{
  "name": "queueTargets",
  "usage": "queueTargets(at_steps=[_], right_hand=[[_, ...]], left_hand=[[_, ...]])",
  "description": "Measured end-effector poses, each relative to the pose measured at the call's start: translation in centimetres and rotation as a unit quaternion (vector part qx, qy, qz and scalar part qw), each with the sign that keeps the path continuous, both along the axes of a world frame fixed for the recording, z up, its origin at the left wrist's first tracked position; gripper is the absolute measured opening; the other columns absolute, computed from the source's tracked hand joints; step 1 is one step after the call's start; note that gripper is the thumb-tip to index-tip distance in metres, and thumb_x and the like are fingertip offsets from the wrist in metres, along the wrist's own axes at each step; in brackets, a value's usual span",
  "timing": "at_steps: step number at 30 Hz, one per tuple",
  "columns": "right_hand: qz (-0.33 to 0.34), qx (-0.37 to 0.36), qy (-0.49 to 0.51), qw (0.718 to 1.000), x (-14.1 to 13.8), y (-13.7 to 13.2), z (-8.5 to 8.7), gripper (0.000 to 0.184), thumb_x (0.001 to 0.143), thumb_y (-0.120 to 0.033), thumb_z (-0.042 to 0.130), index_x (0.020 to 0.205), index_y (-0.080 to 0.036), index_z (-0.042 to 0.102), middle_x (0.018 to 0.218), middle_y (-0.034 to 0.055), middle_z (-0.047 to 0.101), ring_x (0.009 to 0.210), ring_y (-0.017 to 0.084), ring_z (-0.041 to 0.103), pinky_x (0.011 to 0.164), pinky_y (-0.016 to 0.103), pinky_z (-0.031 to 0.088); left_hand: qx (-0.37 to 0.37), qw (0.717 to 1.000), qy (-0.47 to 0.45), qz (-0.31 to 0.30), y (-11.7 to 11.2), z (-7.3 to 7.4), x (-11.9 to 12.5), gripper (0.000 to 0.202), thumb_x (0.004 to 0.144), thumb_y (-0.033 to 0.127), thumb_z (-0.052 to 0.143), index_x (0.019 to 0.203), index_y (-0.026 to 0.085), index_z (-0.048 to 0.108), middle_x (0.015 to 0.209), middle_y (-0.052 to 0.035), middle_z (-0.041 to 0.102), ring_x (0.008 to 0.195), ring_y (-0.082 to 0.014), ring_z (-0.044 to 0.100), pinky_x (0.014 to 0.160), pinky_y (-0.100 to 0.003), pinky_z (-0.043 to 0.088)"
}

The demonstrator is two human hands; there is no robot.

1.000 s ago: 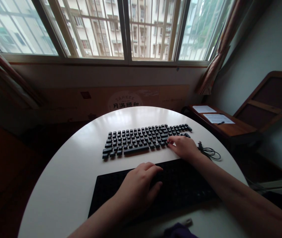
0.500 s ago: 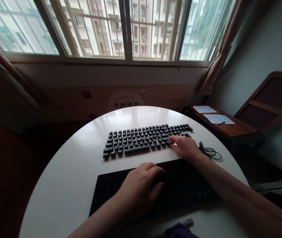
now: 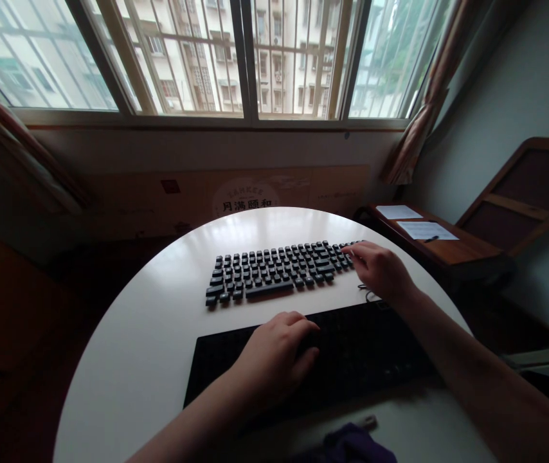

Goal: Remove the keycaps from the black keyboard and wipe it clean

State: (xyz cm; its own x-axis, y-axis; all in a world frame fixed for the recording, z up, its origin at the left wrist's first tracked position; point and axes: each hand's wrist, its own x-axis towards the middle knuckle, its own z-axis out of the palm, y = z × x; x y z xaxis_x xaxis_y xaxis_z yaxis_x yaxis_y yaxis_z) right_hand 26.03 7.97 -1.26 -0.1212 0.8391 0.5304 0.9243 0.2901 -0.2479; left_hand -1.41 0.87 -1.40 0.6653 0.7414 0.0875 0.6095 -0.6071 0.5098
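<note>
Rows of loose black keycaps (image 3: 267, 263) lie on the white round table (image 3: 125, 341), laid out like a keyboard. My right hand (image 3: 380, 267) is over their right end, thumb and forefinger close together at the small keys; whether a keycap is between them is hidden. Nearer to me lies a dark keyboard body (image 3: 351, 347), its surface too dark to make out. My left hand (image 3: 279, 347) rests on it, fingers bent and the thumb apart from the forefinger.
A thin cable (image 3: 367, 292) shows partly behind my right wrist. A purple cloth (image 3: 356, 444) with a small metallic piece (image 3: 368, 422) is at the near edge. Papers (image 3: 426, 230) and a pen lie on a wooden bench (image 3: 479, 251) at the right. A window is ahead.
My right hand has moved from the bottom-row keycaps up and right to the small keys at the right end. My left hand stays on the keyboard body. The view has shifted slightly.
</note>
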Motion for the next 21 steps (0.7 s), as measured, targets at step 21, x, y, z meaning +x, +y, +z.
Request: queueTargets(at_steps=[21], right_hand=[[0.04,-0.216,0.603,0.767,3.0,-13.8,-3.6,0.041,0.083,-0.056,0.072,0.096,-0.019,0.06,0.066,-0.0013,0.054,0.05,0.009,0.049,0.043,0.018,0.039]], left_hand=[[0.078,0.995,0.039,-0.051,-0.3,-0.7,0.6,0.048,0.085,0.027,0.072,0.132,0.021,0.061,0.144,-0.0129,0.054,0.135,-0.0345,0.045,0.116,-0.057,0.034]])
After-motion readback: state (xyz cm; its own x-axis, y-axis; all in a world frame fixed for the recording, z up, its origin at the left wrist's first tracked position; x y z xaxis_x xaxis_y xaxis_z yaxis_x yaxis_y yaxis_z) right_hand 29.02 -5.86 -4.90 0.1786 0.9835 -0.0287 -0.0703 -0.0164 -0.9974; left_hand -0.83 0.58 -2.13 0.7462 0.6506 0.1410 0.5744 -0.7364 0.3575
